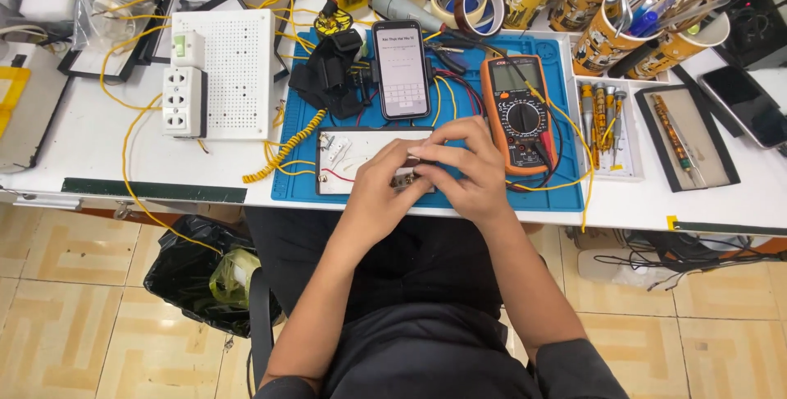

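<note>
1. A seated person bends both bare hands over a white rectangular breadboard point(352, 157) that lies on a blue rubber work mat point(566, 194) at the near edge of a white bench point(82, 137).
2. The left hand point(379, 182) has its fingers curled down onto the board's right half, pinching at a small metallic component point(403, 178); the grip itself is hidden by the knuckles, so it appears to be a light two-finger hold.
3. The right hand point(469, 165) arches over from 3 o'clock, its fingers bent and fingertips meeting the left hand's above the same part.
4. At 12 o'clock from the hands a black smartphone with a lit screen point(401, 67) stands propped against a black fabric holder point(332, 75).
5. At 2 o'clock lies an orange-cased digital multimeter with a round dial point(516, 112), its red and black leads trailing toward the board.
6. At 10 o'clock sit a white perforated panel point(234, 71) and a white multi-socket outlet block point(184, 102), with yellow wires point(131, 161) looping off the bench edge.
7. At 3 o'clock a white tray of small screwdrivers point(607, 129) rests just beside the mat.
</note>
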